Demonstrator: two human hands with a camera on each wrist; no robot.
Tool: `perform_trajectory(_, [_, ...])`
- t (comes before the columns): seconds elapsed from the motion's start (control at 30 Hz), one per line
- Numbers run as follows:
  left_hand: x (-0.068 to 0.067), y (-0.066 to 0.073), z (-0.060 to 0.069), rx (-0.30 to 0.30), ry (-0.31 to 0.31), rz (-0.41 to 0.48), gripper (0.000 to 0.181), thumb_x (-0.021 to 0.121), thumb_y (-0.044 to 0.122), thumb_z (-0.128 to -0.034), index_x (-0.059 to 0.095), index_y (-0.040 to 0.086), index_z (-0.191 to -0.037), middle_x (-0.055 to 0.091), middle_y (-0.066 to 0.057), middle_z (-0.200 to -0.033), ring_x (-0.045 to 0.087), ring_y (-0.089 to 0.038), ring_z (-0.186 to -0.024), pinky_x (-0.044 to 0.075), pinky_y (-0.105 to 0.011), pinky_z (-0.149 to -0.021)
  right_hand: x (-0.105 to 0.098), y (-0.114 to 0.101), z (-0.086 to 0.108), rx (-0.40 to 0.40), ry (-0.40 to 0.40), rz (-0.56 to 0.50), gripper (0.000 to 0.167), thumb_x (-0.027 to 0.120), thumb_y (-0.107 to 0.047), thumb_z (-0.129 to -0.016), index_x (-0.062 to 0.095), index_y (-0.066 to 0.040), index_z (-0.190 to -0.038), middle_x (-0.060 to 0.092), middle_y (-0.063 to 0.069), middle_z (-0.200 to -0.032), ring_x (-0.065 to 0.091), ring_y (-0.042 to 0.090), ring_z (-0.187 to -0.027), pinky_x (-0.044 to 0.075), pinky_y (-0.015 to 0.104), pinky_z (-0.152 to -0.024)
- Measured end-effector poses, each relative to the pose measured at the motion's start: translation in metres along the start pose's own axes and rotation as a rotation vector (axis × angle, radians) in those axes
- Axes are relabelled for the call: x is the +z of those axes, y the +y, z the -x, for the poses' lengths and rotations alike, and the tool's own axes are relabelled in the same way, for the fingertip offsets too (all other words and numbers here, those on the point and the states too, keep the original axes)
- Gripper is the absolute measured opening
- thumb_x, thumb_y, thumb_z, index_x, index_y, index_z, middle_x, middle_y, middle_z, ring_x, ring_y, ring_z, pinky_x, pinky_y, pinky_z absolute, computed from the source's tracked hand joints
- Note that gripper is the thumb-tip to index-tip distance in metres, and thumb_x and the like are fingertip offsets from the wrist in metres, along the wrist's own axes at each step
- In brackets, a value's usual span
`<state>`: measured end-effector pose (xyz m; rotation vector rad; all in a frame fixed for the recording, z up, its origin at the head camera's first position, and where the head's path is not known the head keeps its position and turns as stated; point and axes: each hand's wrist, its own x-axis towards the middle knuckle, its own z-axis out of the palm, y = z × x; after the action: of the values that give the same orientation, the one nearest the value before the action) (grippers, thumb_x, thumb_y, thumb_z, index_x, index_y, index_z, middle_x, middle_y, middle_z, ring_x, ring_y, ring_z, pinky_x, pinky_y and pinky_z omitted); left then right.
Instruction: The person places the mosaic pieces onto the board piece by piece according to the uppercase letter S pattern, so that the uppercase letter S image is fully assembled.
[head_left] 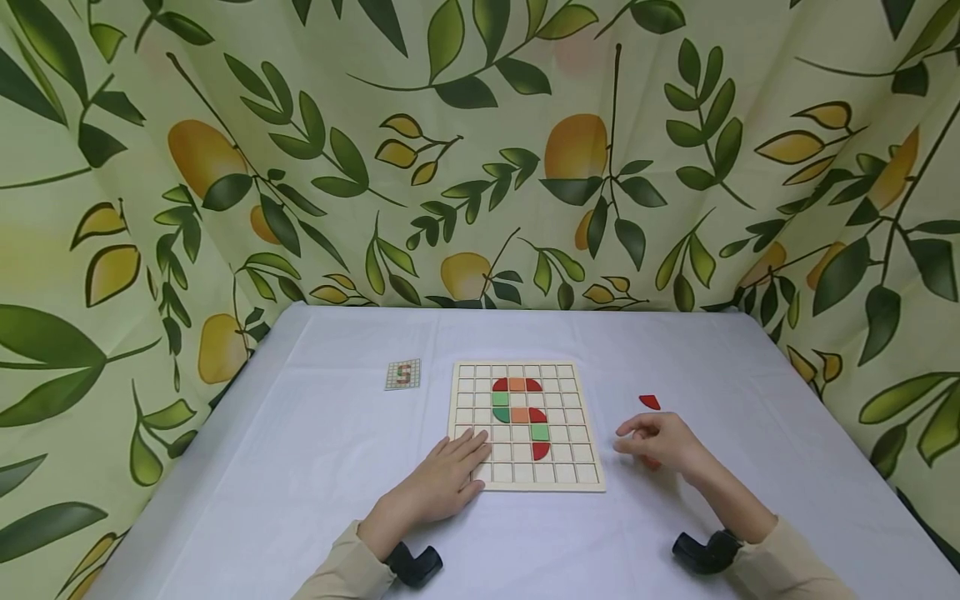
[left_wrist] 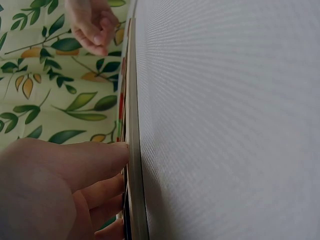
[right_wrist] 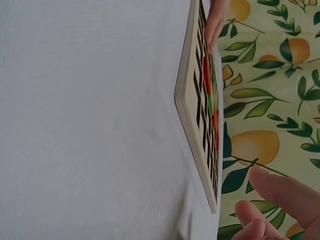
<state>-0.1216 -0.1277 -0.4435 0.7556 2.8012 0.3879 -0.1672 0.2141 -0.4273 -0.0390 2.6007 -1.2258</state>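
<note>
A square gridded board (head_left: 587, 475) lies on the white-covered table, bearing red, orange and green pieces in an S-like figure. My left hand (head_left: 442, 479) rests with extended fingers on the board's near-left corner; in the left wrist view its thumb (left_wrist: 102, 157) touches the edge. To the right of the board, my right hand (head_left: 663, 440) hovers with bent fingers above a red piece (head_left: 651, 462), which it partly covers. Another red piece (head_left: 649, 402) lies just beyond that hand. Nothing shows between the right fingers (right_wrist: 280, 187) in the right wrist view.
A small card (head_left: 402, 374) with a gridded S-like picture lies left of the board. The white cloth (head_left: 300, 433) covers the table. Behind hangs a curtain (head_left: 480, 167) printed with leaves and fruit. Black devices (head_left: 416, 567) are strapped at both wrists.
</note>
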Motion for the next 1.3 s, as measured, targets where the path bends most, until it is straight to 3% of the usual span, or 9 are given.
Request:
perform_trajectory(0.4, [-0.004, 0.002, 0.003, 0.009, -0.004, 0.005, 0.053, 0.047, 0.029, -0.0992, 0.038, 0.011, -0.148, 0.031, -0.005, -0.160, 0.026, -0.027, -0.150, 0.025, -0.053, -0.121, -0.014, 0.020, 0.003, 0.022, 0.029, 0.096, 0.036, 0.080, -0.024, -0.078, 0.070, 0.002, -0.101, 0.053, -0.001, -0.065, 0.047, 0.012, -0.064, 0.039, 0.021, -0.053])
perform_trajectory(0.67, [-0.003, 0.001, 0.002, 0.007, -0.005, 0.006, 0.053, 0.047, 0.028, -0.0990, 0.039, 0.010, -0.148, 0.031, -0.005, -0.160, 0.026, -0.028, -0.150, 0.025, -0.054, -0.121, -0.025, 0.030, 0.006, -0.002, -0.006, 0.096, 0.039, 0.082, -0.022, -0.075, 0.069, 0.004, -0.101, 0.047, -0.002, -0.065, 0.044, 0.008, -0.064, 0.037, 0.020, -0.054])
perform_trajectory(1.07, [-0.002, 0.000, 0.001, 0.017, 0.001, 0.019, 0.053, 0.047, 0.029, -0.0988, 0.039, 0.010, -0.148, 0.031, -0.005, -0.160, 0.026, -0.029, -0.150, 0.025, -0.055, -0.120, -0.025, 0.036, 0.008, 0.050, 0.023, 0.133, 0.038, 0.086, -0.016, -0.069, 0.069, 0.004, -0.096, 0.044, 0.000, -0.066, 0.042, 0.013, -0.066, 0.034, 0.022, -0.053])
perform_trajectory(1.3, [-0.001, 0.000, 0.001, 0.023, 0.008, 0.022, 0.053, 0.048, 0.029, -0.0986, 0.039, 0.010, -0.148, 0.032, -0.006, -0.160, 0.026, -0.030, -0.150, 0.025, -0.055, -0.120, -0.026, 0.038, 0.009, 0.032, 0.012, 0.134, 0.036, 0.086, -0.014, -0.067, 0.066, 0.003, -0.092, 0.044, -0.001, -0.064, 0.041, 0.011, -0.061, 0.033, 0.021, -0.051])
